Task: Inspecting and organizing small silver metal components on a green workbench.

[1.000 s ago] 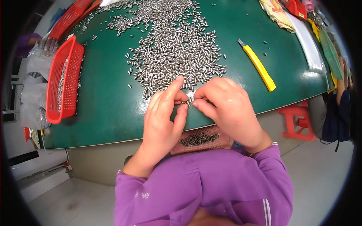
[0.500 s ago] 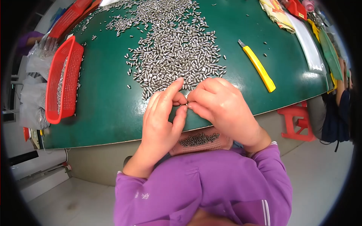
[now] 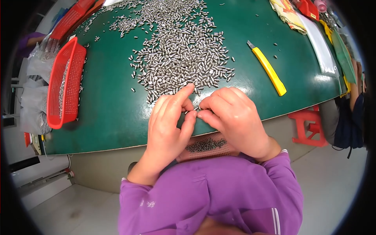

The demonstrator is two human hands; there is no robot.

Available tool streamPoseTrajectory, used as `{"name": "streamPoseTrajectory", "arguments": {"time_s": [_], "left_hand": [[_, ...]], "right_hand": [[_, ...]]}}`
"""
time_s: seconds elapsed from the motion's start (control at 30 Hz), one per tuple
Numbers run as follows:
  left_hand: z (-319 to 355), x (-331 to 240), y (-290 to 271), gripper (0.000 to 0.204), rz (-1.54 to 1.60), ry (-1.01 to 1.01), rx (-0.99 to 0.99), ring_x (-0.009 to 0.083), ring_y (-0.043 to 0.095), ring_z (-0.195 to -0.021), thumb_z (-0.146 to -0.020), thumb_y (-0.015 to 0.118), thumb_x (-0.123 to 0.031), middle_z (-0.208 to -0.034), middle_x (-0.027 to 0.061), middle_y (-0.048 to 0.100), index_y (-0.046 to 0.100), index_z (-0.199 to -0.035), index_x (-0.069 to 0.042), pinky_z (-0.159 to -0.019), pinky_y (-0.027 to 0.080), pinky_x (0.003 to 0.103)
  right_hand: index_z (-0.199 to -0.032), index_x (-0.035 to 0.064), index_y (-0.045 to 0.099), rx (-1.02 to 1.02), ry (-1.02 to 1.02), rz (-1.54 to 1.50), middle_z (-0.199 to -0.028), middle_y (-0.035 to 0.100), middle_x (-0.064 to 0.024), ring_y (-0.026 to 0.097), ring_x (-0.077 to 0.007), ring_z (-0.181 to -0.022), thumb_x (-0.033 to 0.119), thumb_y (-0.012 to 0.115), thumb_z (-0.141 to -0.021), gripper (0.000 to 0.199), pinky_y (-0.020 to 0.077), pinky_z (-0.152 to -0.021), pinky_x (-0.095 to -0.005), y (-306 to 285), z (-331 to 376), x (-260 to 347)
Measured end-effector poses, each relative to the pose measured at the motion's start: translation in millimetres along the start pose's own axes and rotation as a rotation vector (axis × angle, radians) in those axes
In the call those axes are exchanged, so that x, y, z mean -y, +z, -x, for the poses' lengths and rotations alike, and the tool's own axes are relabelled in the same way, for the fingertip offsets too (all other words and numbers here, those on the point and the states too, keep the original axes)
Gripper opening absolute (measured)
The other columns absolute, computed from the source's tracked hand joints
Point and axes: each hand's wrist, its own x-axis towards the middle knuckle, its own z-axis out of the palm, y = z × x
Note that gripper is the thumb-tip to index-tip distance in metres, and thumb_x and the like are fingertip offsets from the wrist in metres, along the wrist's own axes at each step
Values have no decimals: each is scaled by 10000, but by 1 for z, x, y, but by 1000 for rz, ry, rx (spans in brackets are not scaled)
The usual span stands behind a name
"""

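Note:
My left hand and my right hand meet tip to tip over the near edge of the table. Between their pinched fingertips shows a small silver metal piece, mostly covered by the fingers; whether it is one piece or two I cannot tell. The left forefinger points forward, away from the pinch. Just beyond the fingers spreads a large pile of small bullet-shaped metal parts. Below my hands, at my lap, a pink basket holds many small dark metal pieces, partly hidden by my right wrist.
On the green table, a yellow utility knife lies to the right, blade bared. A red perforated basket stands at the left beside clear plastic bags. Plastic sheeting lies along the right side, above a red stool.
My right hand has shifted slightly right, and its fingertips have parted a little from the left ones. More of the small metal piece shows between them.

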Motion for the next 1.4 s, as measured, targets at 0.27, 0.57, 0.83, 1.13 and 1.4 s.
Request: {"name": "streamPoseTrajectory", "arguments": {"time_s": [0.27, 0.57, 0.83, 1.13, 1.4], "left_hand": [[0, -1, -8, 689, 48, 18, 57, 238, 580, -830, -749, 685, 104, -903, 61, 629, 537, -1411, -16, -777, 485, 372], [2, 0, -5, 764, 67, -40, 31, 230, 611, -888, -780, 673, 130, -1000, 90, 641, 449, -1495, -15, -820, 521, 360], [2, -4, -8, 809, 121, -82, 46, 217, 627, -866, -800, 700, 109, -1043, 99, 655, 391, -1537, -18, -794, 532, 350], [-1, -3, -6, 693, 87, -97, 31, 207, 630, -830, -788, 710, 112, -906, 68, 668, 511, -1441, -12, -779, 525, 344], [3, 2, -5, 711, 151, -91, 38, 203, 621, -816, -765, 717, 112, -888, 49, 656, 515, -1434, -21, -778, 525, 351]], "right_hand": [[-984, 54, 641, 47, 10, -78, -909, 596, -85, 584, -291, -846, 62, 762, -786, 232, 495, -762, -404, -2, 2, -4], [-990, 42, 638, 65, -21, -126, -899, 589, -101, 585, -313, -856, 29, 746, -770, 245, 488, -781, -421, -2, -4, -5], [-994, 37, 653, 58, 29, -148, -880, 615, -100, 613, -311, -860, 39, 754, -778, 239, 507, -784, -417, -3, -4, -4], [-942, 47, 643, 22, 12, -111, -864, 609, -99, 604, -316, -829, 64, 762, -781, 201, 499, -756, -428, 3, -4, -6], [-891, 58, 611, 7, 38, -146, -860, 591, -85, 588, -298, -811, 51, 759, -761, 197, 487, -734, -410, 7, 0, -4]]}}
